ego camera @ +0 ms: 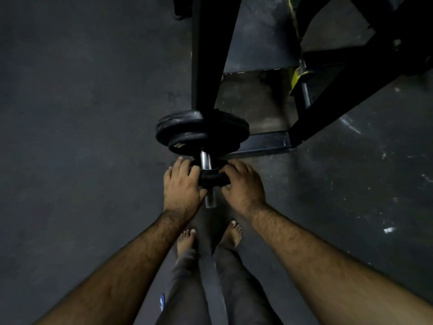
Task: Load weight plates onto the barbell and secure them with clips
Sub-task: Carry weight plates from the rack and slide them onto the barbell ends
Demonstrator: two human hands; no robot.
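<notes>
Grip, left hand (181,186): fingers curled over the left edge of the small weight plate (213,177), thumb under its near rim; holding it.
Grip, right hand (243,182): fingers curled over the right edge of the same plate, thumb on its near face; holding it.
Floor (82,113): dark, matte, scuffed; pale marks and one white scrap at the right.
Rack frame (210,55): black steel upright rising from the floor, crossing in front of the loaded plates; a slanted black member and a flat base bar extend to the right.
Yellow fitting (298,77): mounted on the frame at upper right; detail too dim to identify.
Trousers (194,277): dark grey, lower centre; a small blue mark shows on the left leg.
Large weight plates (201,127): black, already seated on the barbell sleeve; apparently two of similar size stacked close together, though the dim light makes the count uncertain.
Medium weight plate (187,143): black, against the near face of the large plates.
Bare feet (186,240): standing on the floor just below the sleeve end.
Small weight plate: black, threaded on the sleeve, apart from the medium plate, with bare chrome between them.
Barbell sleeve (205,160): chrome; its end protrudes below the small plate, between the two hands.
</notes>
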